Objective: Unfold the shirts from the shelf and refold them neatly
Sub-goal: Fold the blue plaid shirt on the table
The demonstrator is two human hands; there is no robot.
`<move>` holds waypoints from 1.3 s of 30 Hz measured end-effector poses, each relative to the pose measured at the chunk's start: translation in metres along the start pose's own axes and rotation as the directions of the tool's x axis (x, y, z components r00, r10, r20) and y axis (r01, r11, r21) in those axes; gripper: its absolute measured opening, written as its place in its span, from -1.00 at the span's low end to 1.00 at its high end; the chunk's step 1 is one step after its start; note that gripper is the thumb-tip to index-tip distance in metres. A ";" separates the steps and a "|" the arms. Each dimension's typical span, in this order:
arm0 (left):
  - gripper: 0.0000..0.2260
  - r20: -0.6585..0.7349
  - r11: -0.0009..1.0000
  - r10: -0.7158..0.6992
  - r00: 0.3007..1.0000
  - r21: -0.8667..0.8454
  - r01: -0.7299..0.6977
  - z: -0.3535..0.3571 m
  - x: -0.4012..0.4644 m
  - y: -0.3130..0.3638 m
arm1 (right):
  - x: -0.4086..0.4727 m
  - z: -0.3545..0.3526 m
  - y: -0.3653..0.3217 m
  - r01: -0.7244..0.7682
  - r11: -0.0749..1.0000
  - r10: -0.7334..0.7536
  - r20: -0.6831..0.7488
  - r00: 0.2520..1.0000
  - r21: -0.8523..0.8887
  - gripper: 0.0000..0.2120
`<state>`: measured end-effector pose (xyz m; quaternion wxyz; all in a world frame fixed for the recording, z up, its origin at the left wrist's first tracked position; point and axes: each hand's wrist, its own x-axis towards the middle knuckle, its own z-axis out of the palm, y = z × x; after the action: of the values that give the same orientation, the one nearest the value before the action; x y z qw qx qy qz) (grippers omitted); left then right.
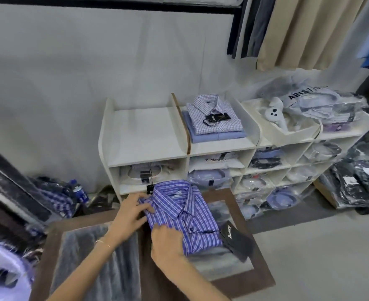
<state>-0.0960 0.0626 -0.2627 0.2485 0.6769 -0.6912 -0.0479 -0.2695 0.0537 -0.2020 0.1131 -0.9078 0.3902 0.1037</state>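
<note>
Folded blue-purple striped cotton shirt (pixel 183 213) at 6 o'clock; L hand (pixel 131 216) pinching its left edge, R hand (pixel 168 244) gripping near corner.

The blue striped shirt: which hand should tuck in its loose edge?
Probably the left hand: it already pinches the bunched edge of the blue striped shirt. The right hand holds the near corner.

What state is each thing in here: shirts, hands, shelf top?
Striped shirt: folded, collar up, lying on the table, tag attached.
Left hand: gripping the shirt's left edge.
Right hand: gripping the shirt's lower edge.
Checked shirt: folded, atop a plain blue folded shirt on the shelf top.
Leftmost shelf-top section: holds nothing.
</note>
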 end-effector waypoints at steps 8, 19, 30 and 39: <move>-0.69 -0.050 0.983 -0.167 0.985 0.070 0.170 0.023 -0.071 -0.014 | 0.005 0.034 -0.037 0.100 0.995 -0.102 0.141 0.985 0.018 -0.60; -0.75 -0.195 0.997 -0.048 0.980 -0.068 0.036 0.018 0.000 0.080 | 0.003 0.001 0.096 -0.009 0.778 0.136 -0.154 0.979 0.628 -0.93; -0.30 0.535 0.983 0.035 0.844 0.133 -0.125 0.089 0.026 0.165 | -0.036 0.048 0.189 -0.066 0.968 0.059 0.034 0.998 0.241 -0.14; -0.44 0.242 0.994 0.027 0.970 -0.111 0.001 0.080 0.019 0.167 | -0.041 0.019 0.182 -0.043 0.974 0.061 -0.074 0.995 0.220 -0.34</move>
<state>-0.2801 0.0357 -0.2601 0.1992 0.6466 -0.7172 -0.1669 -0.4326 -0.0349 -0.2320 0.1937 -0.8828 0.4272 0.0267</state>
